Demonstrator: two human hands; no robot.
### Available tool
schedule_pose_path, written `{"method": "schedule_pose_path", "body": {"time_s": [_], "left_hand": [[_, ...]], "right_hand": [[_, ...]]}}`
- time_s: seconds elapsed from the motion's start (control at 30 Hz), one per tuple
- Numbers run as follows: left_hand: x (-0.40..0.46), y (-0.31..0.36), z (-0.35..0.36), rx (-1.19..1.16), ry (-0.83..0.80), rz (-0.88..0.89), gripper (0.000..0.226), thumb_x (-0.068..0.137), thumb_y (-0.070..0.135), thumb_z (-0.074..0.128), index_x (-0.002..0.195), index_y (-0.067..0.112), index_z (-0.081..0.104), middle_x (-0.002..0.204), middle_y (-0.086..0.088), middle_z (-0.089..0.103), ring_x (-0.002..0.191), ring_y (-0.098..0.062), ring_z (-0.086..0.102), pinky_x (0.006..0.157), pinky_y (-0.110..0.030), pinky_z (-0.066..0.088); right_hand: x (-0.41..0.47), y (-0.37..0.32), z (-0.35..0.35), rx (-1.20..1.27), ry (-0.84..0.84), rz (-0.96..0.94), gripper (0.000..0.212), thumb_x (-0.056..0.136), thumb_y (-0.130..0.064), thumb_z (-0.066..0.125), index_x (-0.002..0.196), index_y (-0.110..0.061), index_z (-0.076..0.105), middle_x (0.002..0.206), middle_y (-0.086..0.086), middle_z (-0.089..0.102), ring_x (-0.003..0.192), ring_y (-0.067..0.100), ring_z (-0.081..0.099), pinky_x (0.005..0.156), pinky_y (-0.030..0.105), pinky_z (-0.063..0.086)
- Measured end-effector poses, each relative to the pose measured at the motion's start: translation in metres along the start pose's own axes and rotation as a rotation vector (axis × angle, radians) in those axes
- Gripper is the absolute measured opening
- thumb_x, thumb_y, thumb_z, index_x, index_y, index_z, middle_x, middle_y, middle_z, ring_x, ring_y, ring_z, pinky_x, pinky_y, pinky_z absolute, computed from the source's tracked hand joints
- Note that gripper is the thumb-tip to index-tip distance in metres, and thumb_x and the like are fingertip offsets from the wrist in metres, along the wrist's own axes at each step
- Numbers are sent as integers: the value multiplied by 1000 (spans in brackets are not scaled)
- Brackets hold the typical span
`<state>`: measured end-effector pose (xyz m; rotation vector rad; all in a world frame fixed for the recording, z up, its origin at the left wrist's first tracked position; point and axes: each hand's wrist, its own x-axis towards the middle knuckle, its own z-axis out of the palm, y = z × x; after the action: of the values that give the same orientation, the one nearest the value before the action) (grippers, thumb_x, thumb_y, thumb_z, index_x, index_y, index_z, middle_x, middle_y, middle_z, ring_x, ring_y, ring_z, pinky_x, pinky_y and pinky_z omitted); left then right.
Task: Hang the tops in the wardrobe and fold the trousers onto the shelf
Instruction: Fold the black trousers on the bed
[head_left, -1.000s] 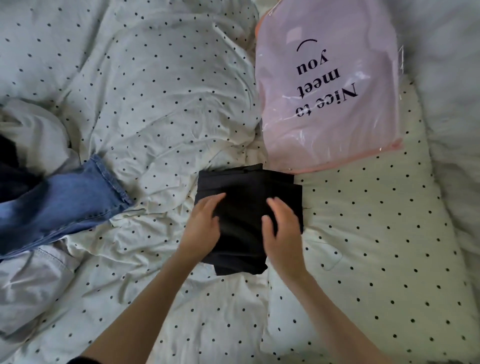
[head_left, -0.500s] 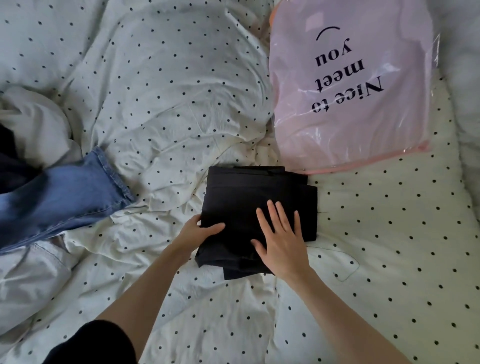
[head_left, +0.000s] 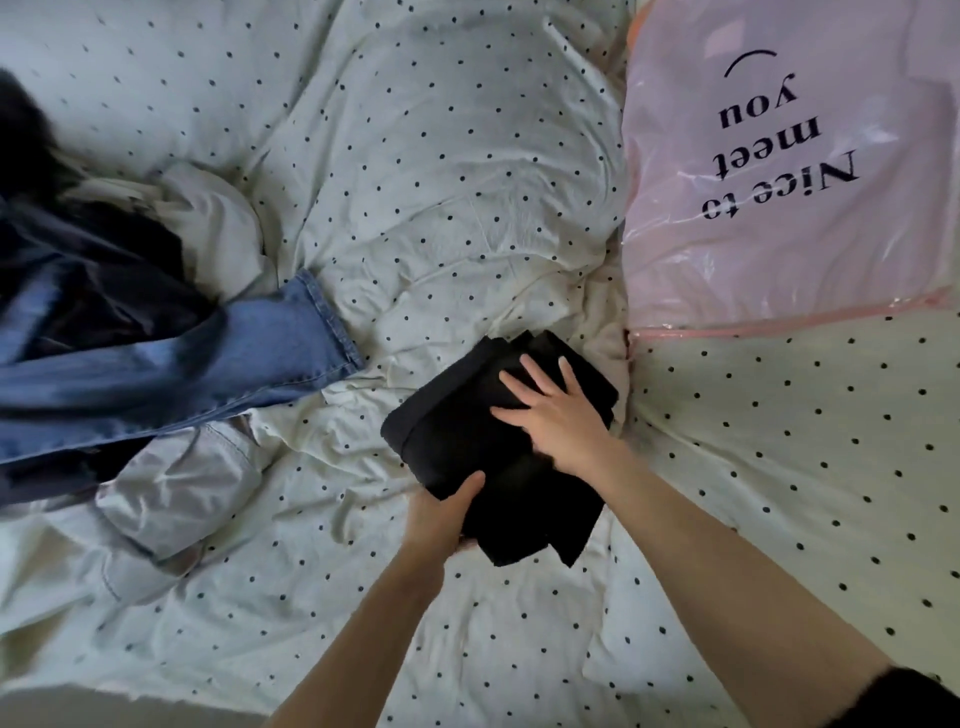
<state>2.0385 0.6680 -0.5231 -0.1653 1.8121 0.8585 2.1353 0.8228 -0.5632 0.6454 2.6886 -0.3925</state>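
Folded black trousers (head_left: 457, 436) lie as a thick bundle in the middle of the dotted bed cover, tilted with one corner raised. My left hand (head_left: 441, 514) grips the bundle's near left edge, thumb on top and fingers underneath. My right hand (head_left: 556, 410) lies flat on top of the bundle with fingers spread. Blue jeans (head_left: 249, 364) stretch in from the left, one hem toward the middle. A dark garment (head_left: 98, 291) sits in the heap at far left.
A pink plastic bag (head_left: 789, 208) printed "Nice to meet you" lies at the back right. A pillow in dotted cover (head_left: 805, 467) fills the right. Pale grey clothing (head_left: 176, 483) and a white piece (head_left: 218, 218) lie crumpled on the left. The dotted duvet (head_left: 415, 182) is rumpled.
My left hand has slid under the bundle's near edge and lifted it, turning the black trousers. My right hand stays flat on top. The view has shifted left.
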Motion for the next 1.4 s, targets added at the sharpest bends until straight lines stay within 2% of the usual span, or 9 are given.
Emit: {"method": "schedule_pose_path", "body": {"time_s": [0.13,0.27,0.37,0.5,0.57,0.67,0.9,1.17,1.4], "left_hand": [[5,-23,-23,502,-252,-40,35,94,34,50,100,1,61,85,-9,70,74,-16,69,69,-27,55],[24,-34,-48,1000,-86,384,25,96,18,44,115,12,58,117,-4,62,107,-19,58,88,-30,46],[33,-38,-63,1242,48,796,51,86,-2,52,134,16,47,135,0,49,123,-18,48,93,-28,44],[51,-39,-69,1550,27,1330,80,52,-10,69,129,8,56,137,-9,52,125,-27,51,92,-38,51],[66,-29,-67,1688,6,1391,83,60,-1,70,138,10,44,146,-7,40,134,-26,39,103,-43,42],[104,-17,-60,1899,-50,1460,79,88,13,49,148,14,-3,156,-3,-6,144,-24,1,118,-45,6],[145,-4,-40,1874,75,1757,61,89,15,51,146,12,27,153,-6,26,140,-22,27,113,-41,29],[134,0,-35,1765,21,1859,51,72,10,76,121,6,63,128,-12,58,120,-26,55,94,-41,49],[68,13,-62,1748,-8,1699,59,67,7,78,123,5,60,128,-13,58,122,-27,53,98,-43,47]], "right_hand": [[-20,-37,11,402,-65,238,40,98,-16,40,136,-23,49,157,2,18,146,19,0,115,45,-7],[-49,-72,28,464,-112,330,49,100,-31,36,146,-16,31,158,11,8,146,25,3,117,39,3],[-58,-98,40,335,-37,468,63,98,-40,37,151,-17,11,158,13,-2,146,30,-2,116,44,1],[-55,-150,53,170,6,588,89,80,-53,62,145,-3,27,153,23,19,142,39,15,114,54,5],[-55,-162,66,168,21,625,106,59,-56,80,140,0,39,147,24,33,137,40,29,111,57,17],[-51,-149,88,160,22,705,114,66,-52,77,148,-3,16,155,19,12,142,39,13,112,58,14],[-34,-116,109,18,156,709,98,61,-31,86,143,-11,37,145,24,36,134,43,35,107,57,31],[-34,-106,107,-189,337,668,38,85,-5,51,120,-10,63,123,20,61,111,37,60,83,50,54],[-67,-125,57,116,367,554,56,63,8,78,116,-2,64,114,20,65,102,35,65,79,48,55]]}}
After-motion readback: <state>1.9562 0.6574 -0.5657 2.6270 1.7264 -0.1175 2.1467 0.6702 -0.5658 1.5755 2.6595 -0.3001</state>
